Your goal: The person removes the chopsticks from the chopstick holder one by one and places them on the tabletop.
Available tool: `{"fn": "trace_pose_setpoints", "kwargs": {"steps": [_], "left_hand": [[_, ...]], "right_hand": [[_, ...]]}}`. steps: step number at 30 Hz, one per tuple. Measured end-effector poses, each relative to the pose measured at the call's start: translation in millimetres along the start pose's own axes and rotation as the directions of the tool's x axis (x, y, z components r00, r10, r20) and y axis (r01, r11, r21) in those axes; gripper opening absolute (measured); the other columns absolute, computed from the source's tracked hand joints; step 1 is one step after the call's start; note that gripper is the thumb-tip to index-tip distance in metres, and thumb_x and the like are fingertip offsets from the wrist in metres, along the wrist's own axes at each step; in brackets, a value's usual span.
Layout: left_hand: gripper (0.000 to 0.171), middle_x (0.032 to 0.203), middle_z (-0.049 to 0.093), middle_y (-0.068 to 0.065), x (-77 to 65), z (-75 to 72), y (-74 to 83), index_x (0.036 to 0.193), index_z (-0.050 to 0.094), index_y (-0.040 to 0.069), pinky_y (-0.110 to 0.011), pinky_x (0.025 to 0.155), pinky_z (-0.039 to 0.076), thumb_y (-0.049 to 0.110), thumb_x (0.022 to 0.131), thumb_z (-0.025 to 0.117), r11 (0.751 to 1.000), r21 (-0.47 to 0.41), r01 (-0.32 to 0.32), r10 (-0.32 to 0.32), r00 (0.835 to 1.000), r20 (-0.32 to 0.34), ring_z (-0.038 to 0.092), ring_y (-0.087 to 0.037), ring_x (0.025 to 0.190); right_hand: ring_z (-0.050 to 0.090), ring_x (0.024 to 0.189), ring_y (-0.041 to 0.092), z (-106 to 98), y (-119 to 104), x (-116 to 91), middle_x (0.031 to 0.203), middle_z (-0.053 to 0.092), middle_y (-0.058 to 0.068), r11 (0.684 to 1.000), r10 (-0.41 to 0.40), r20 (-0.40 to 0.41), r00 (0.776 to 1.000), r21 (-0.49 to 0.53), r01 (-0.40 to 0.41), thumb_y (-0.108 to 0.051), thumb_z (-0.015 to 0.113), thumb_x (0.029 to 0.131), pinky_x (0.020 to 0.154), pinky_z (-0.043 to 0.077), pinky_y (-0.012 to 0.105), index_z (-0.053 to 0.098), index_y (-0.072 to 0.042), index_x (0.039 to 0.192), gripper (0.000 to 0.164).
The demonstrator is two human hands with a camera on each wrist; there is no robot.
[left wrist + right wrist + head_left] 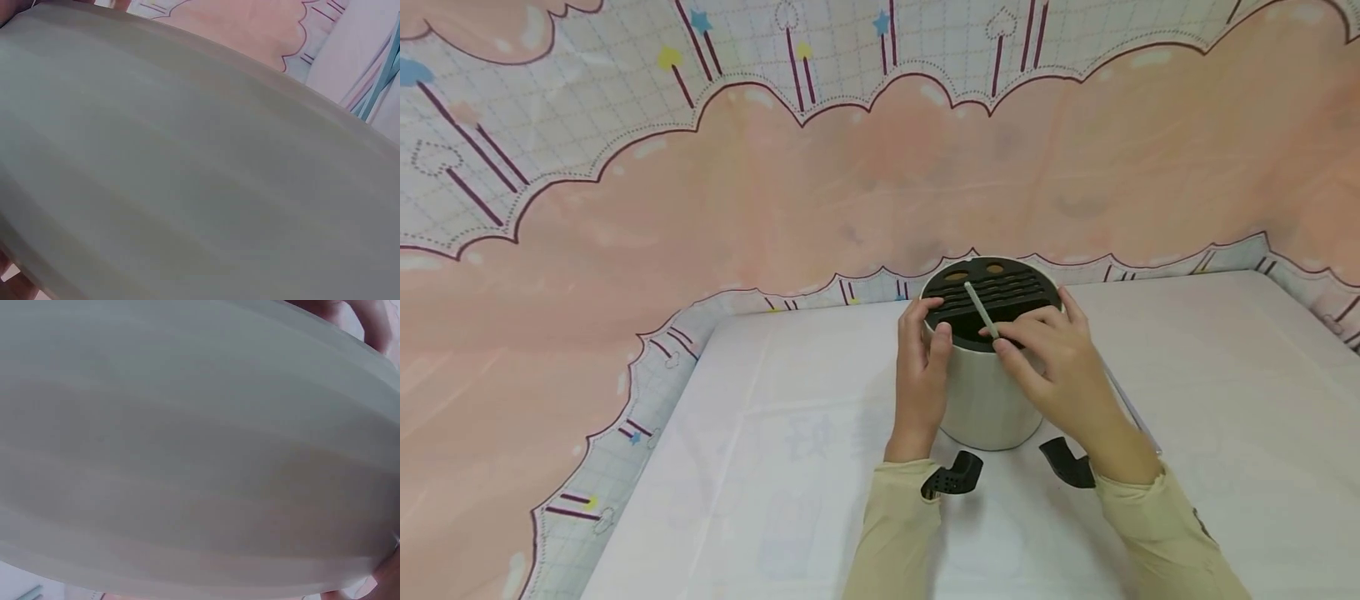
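Observation:
A pale cream round holder (992,400) with a black slotted top (992,296) stands upright on the white table. My left hand (921,367) grips its left side, with the fingers and thumb at the rim. Between thumb and fingers, my right hand (1048,358) pinches a thin, pale grey-green stick (979,307) that slants over the black top. The stick's lower end is hidden by the fingers, so I cannot tell whether it enters an opening. The holder's wall fills the left wrist view (200,150) and the right wrist view (187,450).
A long thin pale item (1131,400) lies on the table (775,417), partly behind the right forearm. In the left wrist view, bluish strips (381,75) show at the right edge. A cloud-patterned peach cloth (850,183) rises behind the table.

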State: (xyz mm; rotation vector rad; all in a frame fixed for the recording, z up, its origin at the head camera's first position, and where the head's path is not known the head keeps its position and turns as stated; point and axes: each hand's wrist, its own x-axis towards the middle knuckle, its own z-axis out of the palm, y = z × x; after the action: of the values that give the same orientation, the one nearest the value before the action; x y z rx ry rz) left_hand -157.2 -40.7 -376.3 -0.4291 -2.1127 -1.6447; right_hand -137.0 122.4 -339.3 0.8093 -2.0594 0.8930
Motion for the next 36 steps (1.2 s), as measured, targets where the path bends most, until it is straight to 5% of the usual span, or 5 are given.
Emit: {"fn": "trace_pose_setpoints", "kwargs": {"steps": [8,13,18,26,36], "left_hand": [[0.040,0.140,0.025,0.011,1.8,2.7,-0.7,0.126,0.039,0.029,-0.041,0.100,0.027,0.048,0.092,0.034,1.000,0.015,0.005,-0.005,1.000,-0.005,0.023,-0.007,0.128],[0.040,0.140,0.025,0.011,1.8,4.0,0.4,0.126,0.039,0.029,-0.041,0.101,0.027,0.049,0.091,0.034,1.000,0.021,0.006,-0.006,1.000,-0.006,0.023,-0.007,0.128],[0.040,0.139,0.026,0.011,1.9,6.9,1.0,0.125,0.040,0.027,-0.040,0.101,0.026,0.047,0.091,0.034,1.000,0.012,-0.005,0.006,1.000,-0.017,0.024,-0.007,0.128],[0.037,0.140,0.026,0.009,2.2,10.4,5.5,0.124,0.041,0.026,-0.040,0.101,0.026,0.043,0.091,0.035,0.999,0.044,0.006,-0.004,0.999,-0.050,0.022,-0.008,0.129],[0.037,0.140,0.026,0.010,4.9,11.8,5.6,0.124,0.040,0.026,-0.040,0.102,0.024,0.042,0.092,0.034,1.000,0.012,0.015,-0.014,0.999,-0.040,0.021,-0.007,0.129]], "right_hand": [[0.052,0.086,0.009,-10.9,5.7,2.4,0.089,0.062,-0.002,0.990,0.081,0.048,0.996,0.109,-0.086,-0.005,0.056,0.086,0.105,0.012,0.043,0.063,-0.008,0.102,0.018],[0.052,0.093,0.008,-18.8,7.5,1.9,0.089,0.059,0.001,0.936,0.263,0.021,0.965,0.237,-0.260,0.003,0.050,0.087,0.090,0.035,0.021,0.059,-0.003,0.106,0.022],[0.057,0.092,0.020,-25.5,5.1,2.2,0.091,0.059,0.013,0.801,0.398,-0.087,0.913,0.518,-0.300,0.001,0.046,0.090,0.086,0.042,0.023,0.055,0.004,0.112,0.024],[0.057,0.085,0.033,-34.5,11.5,7.6,0.092,0.056,0.024,0.432,0.515,-0.192,0.836,0.900,-0.059,0.010,0.045,0.087,0.083,0.045,0.039,0.046,0.019,0.111,0.025],[0.057,0.079,0.040,-68.0,37.9,8.1,0.087,0.053,0.029,0.218,0.626,-0.321,0.710,0.947,0.235,0.012,0.043,0.087,0.070,0.050,0.044,0.040,0.019,0.109,0.024]]}}
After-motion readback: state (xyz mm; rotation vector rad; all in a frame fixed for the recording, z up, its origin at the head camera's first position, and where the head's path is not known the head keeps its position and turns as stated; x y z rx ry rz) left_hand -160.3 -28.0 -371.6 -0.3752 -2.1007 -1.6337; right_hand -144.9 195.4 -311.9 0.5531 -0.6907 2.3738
